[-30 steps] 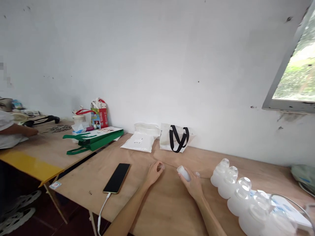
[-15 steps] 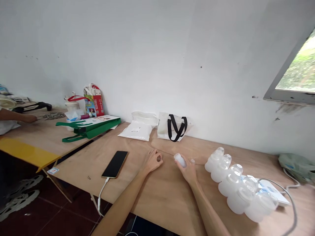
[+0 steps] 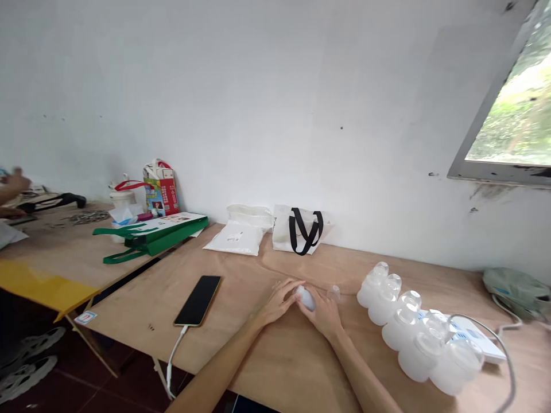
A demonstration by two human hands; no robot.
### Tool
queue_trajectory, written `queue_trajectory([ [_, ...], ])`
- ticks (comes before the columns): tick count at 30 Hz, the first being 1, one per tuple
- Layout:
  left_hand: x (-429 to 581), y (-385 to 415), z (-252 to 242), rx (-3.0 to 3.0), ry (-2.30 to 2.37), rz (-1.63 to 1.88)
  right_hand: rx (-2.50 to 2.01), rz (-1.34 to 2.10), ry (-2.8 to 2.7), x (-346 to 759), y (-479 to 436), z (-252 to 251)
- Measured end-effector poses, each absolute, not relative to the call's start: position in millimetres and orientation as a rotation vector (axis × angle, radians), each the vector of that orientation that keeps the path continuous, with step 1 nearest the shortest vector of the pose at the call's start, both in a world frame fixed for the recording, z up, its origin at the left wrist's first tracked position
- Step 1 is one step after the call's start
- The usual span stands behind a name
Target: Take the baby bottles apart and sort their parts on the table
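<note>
My right hand (image 3: 325,314) is wrapped round a small frosted white plastic bottle (image 3: 306,298), held tilted just above the table. My left hand (image 3: 280,302) meets it from the left, fingers curled and closed at the bottle's upper end. Whatever lies between those left fingers is hidden. Just beyond the right knuckles, a clear domed cap (image 3: 333,293) rests on the wood. Further right stand several frosted bottles (image 3: 420,353) with clear domed caps, in a slanting double row.
A phone (image 3: 198,301) on a white cable lies left. Along the wall are a white plastic package (image 3: 236,236) and a white bag (image 3: 282,232) with black handles. A green bag (image 3: 172,234) lies further left. Behind the bottles are a white box (image 3: 477,339) and grey cable. Another person's hand (image 3: 18,180) shows far left.
My left hand has moved right, up to the bottle in my right hand. The right hand has shifted slightly left, uncovering more of the clear cap. The other person's hand has risen and moved left.
</note>
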State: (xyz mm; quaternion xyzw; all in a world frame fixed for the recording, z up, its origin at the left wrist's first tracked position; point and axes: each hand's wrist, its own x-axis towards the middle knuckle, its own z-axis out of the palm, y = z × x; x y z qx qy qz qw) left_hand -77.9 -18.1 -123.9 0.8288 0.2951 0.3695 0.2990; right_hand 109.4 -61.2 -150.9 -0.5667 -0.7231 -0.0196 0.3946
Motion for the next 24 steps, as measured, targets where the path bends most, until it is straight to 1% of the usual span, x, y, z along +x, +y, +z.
queue_trajectory([
  [5, -70.5, -9.3, -129.5, 2.133, 1.125, 1.139, -1.441, -0.156, -1.756, 108.8, -58.6, -150.0],
  [7, -68.2, -6.7, -132.2, 2.161, 1.202, 1.152, -1.444, -0.177, -1.673, 111.8, -56.6, -151.0],
  [10, -64.8, -5.2, -135.5, 2.310, 1.161, 1.066, -1.435, -0.171, -1.526, 117.3, -53.8, -154.1],
  [14, -61.2, -5.7, -136.8, 2.436, 1.118, 0.963, -1.403, -0.080, -1.398, 122.0, -50.4, -157.9],
  [20, -63.5, -10.9, -130.2, 2.499, 1.088, 1.002, -1.340, 0.078, -1.365, 119.5, -48.1, -158.5],
  [24, -64.3, -11.9, -128.7, 2.551, 1.004, 1.011, -1.315, 0.039, -1.265, 123.7, -50.7, -148.9],
])
